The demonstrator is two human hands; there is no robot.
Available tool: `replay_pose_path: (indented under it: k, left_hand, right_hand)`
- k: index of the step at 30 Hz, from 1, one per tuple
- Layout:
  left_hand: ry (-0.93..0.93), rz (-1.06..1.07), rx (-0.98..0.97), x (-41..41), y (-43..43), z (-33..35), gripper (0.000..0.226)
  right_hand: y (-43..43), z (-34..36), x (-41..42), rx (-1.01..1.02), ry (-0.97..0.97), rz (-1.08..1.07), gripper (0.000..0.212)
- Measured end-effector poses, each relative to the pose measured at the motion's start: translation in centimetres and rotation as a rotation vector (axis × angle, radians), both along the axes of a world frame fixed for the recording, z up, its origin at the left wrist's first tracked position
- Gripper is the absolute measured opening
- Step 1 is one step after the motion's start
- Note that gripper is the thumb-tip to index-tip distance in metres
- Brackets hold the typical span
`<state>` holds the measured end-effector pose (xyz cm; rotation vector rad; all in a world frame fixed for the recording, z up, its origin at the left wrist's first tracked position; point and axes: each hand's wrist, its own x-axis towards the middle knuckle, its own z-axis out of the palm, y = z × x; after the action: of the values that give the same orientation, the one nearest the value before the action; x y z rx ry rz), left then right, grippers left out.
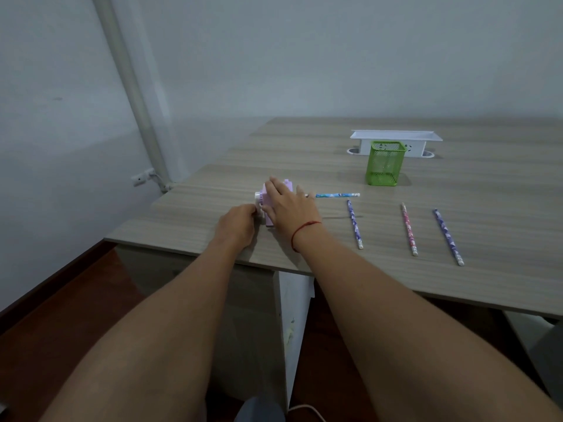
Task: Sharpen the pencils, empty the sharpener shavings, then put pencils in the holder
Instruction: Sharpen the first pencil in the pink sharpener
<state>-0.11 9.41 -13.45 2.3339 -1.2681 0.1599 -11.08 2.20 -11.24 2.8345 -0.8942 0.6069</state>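
A pink crank sharpener (268, 208) stands on the wooden table (396, 278) near its left end. My right hand (289, 205) lies flat over the sharpener's top and holds it down. My left hand (239, 223) is closed on the crank at the sharpener's left side. A light blue pencil (336, 195) sticks out of the sharpener to the right, level with the table. Three more pencils lie side by side further right: a purple one (354, 223), a pink one (409, 229) and another purple one (448, 237). A green mesh holder (384, 163) stands upright behind them.
A white socket box (396, 139) with a raised lid sits at the back of the table behind the holder. The table's left edge is close to the sharpener. A white pipe (131, 89) runs down the wall on the left.
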Motion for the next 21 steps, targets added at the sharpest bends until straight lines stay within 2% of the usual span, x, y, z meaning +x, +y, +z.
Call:
replay_pose_path:
  k: [5, 10, 14, 21]
  left_hand:
    - [-0.017, -0.003, 0.029, -0.1, -0.1, 0.1, 0.024]
    - [-0.051, 0.002, 0.107, 0.2, -0.8, 0.2, 0.015]
    - [-0.150, 0.000, 0.138, 1.2, -1.5, 0.9, 0.021]
    - [-0.316, -0.021, 0.015, 1.4, -3.0, 4.1, 0.027]
  right_hand:
    - [-0.3, -0.3, 0.2, 0.012, -0.021, 0.016, 0.059]
    - [0.4, -1.5, 0.9, 0.017, -0.181, -0.035, 0.043]
    - [0.4, -1.5, 0.6, 0.025, -0.197, -0.018, 0.045]
    - [0.3, -1.1, 0.3, 0.010, -0.157, -0.056, 0.053]
